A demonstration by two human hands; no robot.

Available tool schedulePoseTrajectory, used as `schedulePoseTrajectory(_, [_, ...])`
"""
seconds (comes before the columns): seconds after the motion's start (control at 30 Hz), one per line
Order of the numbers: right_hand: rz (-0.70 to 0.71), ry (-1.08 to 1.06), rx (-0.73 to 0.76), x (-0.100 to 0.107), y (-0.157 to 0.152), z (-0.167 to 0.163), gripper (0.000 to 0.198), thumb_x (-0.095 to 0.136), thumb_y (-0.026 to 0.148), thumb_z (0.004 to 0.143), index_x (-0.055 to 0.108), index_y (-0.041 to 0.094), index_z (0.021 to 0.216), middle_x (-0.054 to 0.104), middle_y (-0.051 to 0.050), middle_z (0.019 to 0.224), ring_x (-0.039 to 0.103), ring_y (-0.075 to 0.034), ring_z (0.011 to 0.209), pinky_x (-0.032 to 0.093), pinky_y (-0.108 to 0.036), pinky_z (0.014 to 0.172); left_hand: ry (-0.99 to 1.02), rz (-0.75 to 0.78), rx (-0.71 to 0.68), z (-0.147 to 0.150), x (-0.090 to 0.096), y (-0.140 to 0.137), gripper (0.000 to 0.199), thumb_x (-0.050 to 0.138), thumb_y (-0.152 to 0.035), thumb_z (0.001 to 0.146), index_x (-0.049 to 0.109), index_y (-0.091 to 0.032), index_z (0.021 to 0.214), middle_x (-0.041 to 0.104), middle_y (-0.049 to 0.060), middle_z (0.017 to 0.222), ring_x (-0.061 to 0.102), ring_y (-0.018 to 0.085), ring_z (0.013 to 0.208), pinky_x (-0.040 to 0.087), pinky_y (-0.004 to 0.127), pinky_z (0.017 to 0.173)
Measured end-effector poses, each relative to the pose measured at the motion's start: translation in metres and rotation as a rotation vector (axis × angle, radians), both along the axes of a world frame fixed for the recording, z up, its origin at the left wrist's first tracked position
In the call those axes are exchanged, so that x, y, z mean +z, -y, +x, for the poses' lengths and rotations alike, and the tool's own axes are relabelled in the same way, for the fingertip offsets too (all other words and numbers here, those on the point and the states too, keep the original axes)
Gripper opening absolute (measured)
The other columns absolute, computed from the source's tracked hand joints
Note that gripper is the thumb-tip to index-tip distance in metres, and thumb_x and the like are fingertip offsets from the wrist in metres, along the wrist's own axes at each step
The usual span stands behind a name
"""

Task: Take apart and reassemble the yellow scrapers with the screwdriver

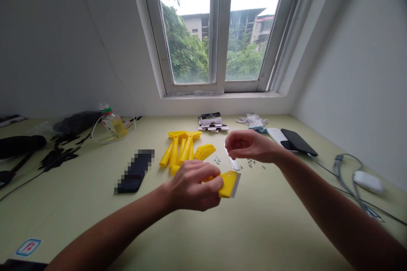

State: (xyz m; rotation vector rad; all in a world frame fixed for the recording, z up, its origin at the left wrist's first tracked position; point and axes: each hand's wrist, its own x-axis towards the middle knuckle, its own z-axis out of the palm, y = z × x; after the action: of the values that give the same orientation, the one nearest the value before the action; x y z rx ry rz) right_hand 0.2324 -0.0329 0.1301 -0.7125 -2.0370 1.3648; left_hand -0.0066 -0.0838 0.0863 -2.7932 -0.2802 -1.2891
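Note:
My left hand (197, 186) is wrapped round the handle of a yellow scraper (228, 183), whose metal blade points right. Above and to the right, my right hand (249, 146) is held over the table with its fingers curled together. Whatever it may hold is hidden. Just below its fingertips lie flat metal blades (234, 163). Small nuts (218, 159) are grouped to their left, and several small screws (250, 163) are scattered to their right. Behind my left hand are several yellow scraper handles (181, 148) and a stack of yellow head pieces (204, 151).
A dark phone (135, 173) lies on the left, with a bottle of yellow liquid (112, 125) behind it. Small boxes (211, 120) and white gloves (252, 121) sit along the back. On the right are a black device (299, 142), cables (343, 178) and a white case (369, 181).

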Motion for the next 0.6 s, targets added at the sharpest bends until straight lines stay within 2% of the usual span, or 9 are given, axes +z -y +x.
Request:
schedulePoseTrajectory(0.07, [0.050, -0.013, 0.030, 0.008, 0.011, -0.002, 0.018, 0.074, 0.024, 0.077, 0.063, 0.014, 0.087, 0.065, -0.002, 0.083, 0.061, -0.010, 0.074, 0.052, -0.024, 0.070, -0.062, 0.111, 0.047, -0.001, 0.000, 0.000, 0.009, 0.060, -0.015, 0.075, 0.063, -0.023, 0.078, 0.069, 0.004, 0.078, 0.061, 0.015, 0.061, 0.048, 0.028, 0.054])
schedulePoseTrajectory(0.17, [0.137, -0.018, 0.072, 0.019, 0.029, -0.005, 0.014, 0.072, 0.022, 0.080, 0.065, 0.014, 0.090, 0.067, -0.005, 0.089, 0.064, -0.013, 0.083, 0.054, -0.026, 0.077, -0.014, 0.079, 0.104, 0.000, 0.002, 0.002, 0.013, 0.059, -0.012, 0.072, 0.063, -0.024, 0.069, 0.068, 0.001, 0.069, 0.061, 0.015, 0.057, 0.050, 0.029, 0.053])
schedulePoseTrajectory(0.23, [0.177, -0.009, 0.095, 0.025, 0.041, -0.008, 0.013, 0.069, 0.021, 0.082, 0.065, 0.015, 0.092, 0.069, -0.006, 0.092, 0.065, -0.014, 0.087, 0.054, -0.027, 0.080, 0.032, 0.094, 0.082, 0.000, 0.004, 0.004, 0.010, 0.062, -0.015, 0.071, 0.065, -0.025, 0.071, 0.068, 0.000, 0.068, 0.063, 0.016, 0.056, 0.052, 0.030, 0.053])
schedulePoseTrajectory(0.33, [0.289, 0.066, 0.096, 0.031, 0.055, -0.013, 0.010, 0.067, 0.023, 0.084, 0.066, 0.016, 0.093, 0.071, -0.004, 0.089, 0.067, -0.013, 0.081, 0.054, -0.025, 0.076, 0.085, 0.164, 0.020, -0.002, 0.010, 0.003, 0.013, 0.065, -0.017, 0.068, 0.068, -0.027, 0.076, 0.068, 0.000, 0.070, 0.066, 0.018, 0.060, 0.054, 0.030, 0.053])
schedulePoseTrajectory(0.47, [0.499, 0.180, 0.032, 0.031, 0.062, -0.021, 0.008, 0.069, 0.025, 0.083, 0.067, 0.020, 0.089, 0.072, 0.001, 0.081, 0.065, -0.008, 0.072, 0.050, -0.019, 0.072, 0.140, 0.133, -0.023, -0.004, 0.014, 0.000, 0.012, 0.059, -0.016, 0.068, 0.064, -0.025, 0.074, 0.067, -0.001, 0.067, 0.065, 0.017, 0.060, 0.054, 0.028, 0.053])
schedulePoseTrajectory(0.6, [0.552, 0.194, 0.010, 0.024, 0.059, -0.027, 0.007, 0.070, 0.025, 0.083, 0.067, 0.020, 0.086, 0.070, 0.004, 0.075, 0.062, -0.007, 0.066, 0.048, -0.017, 0.067, 0.151, 0.127, -0.026, -0.001, 0.012, -0.003, 0.010, 0.056, -0.016, 0.071, 0.062, -0.023, 0.075, 0.066, -0.001, 0.067, 0.064, 0.015, 0.058, 0.054, 0.026, 0.054])
